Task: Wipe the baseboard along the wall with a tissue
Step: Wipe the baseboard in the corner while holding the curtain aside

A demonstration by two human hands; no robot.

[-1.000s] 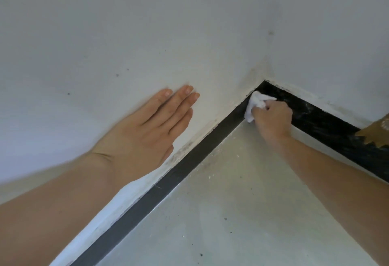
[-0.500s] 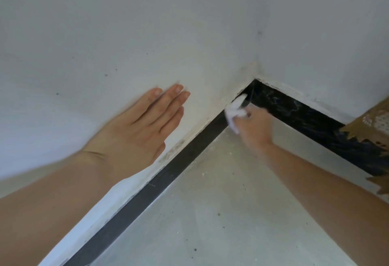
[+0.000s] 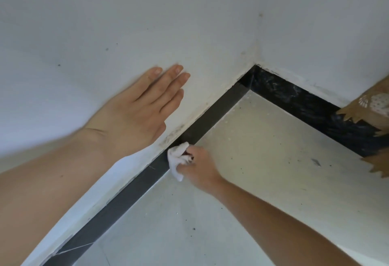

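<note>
A dark baseboard (image 3: pixel 212 114) runs along the foot of the white wall from lower left up to the room corner, then on along the right wall. My right hand (image 3: pixel 200 167) grips a crumpled white tissue (image 3: pixel 176 159) and presses it against the baseboard about midway along the left wall. My left hand (image 3: pixel 139 110) lies flat on the white wall above the baseboard, fingers straight and close together, holding nothing.
The right-hand stretch of baseboard (image 3: pixel 294 99) looks black and streaked with dust. A brown jagged-edged piece of cardboard or paper (image 3: pixel 370 110) leans at the right edge. The pale floor (image 3: pixel 263 160) carries dark specks.
My right hand has slid the tissue along the baseboard, away from the corner and toward me. My left hand has stayed flat on the wall.
</note>
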